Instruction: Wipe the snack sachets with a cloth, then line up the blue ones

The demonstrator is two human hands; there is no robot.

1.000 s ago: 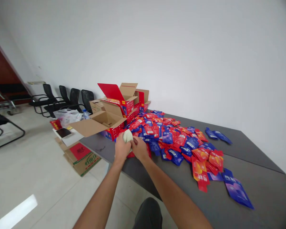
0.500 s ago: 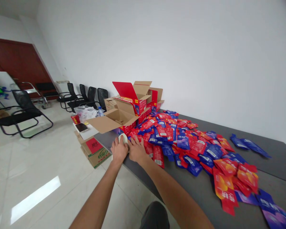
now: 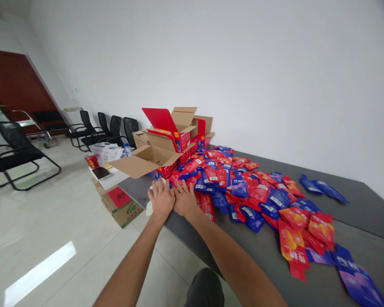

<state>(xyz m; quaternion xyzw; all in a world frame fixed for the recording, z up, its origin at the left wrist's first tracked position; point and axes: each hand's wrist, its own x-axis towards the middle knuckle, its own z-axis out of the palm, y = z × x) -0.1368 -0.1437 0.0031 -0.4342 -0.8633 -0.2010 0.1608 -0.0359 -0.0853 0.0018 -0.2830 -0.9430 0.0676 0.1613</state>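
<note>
My left hand (image 3: pixel 161 201) lies flat with spread fingers over a white, soft-looking piece (image 3: pixel 149 208) at the table's near edge; most of that piece is covered, and I cannot tell whether it is cloth or paper. Right beside it, my right hand (image 3: pixel 185 200) is stretched out, its fingertips at the left border of a heap of red and blue pouches (image 3: pixel 222 177). Nothing shows in its grasp. Just beyond both hands stands a red carton (image 3: pixel 166 171) with its brown flaps raised.
More open red cartons (image 3: pixel 184 140) stand behind. Single pouches (image 3: pixel 355 275) lie along the dark table (image 3: pixel 252 260). Left of the table, a phone (image 3: pixel 100 172), a red can (image 3: pixel 91 160) and plastic bags (image 3: pixel 107 151) rest above a cardboard box (image 3: pixel 123 207). Black chairs (image 3: pixel 115 128) line the wall.
The view has turned slightly right. My left hand now lies flatter and more spread over the white piece, which shows more at its left side. My right hand stays beside it.
</note>
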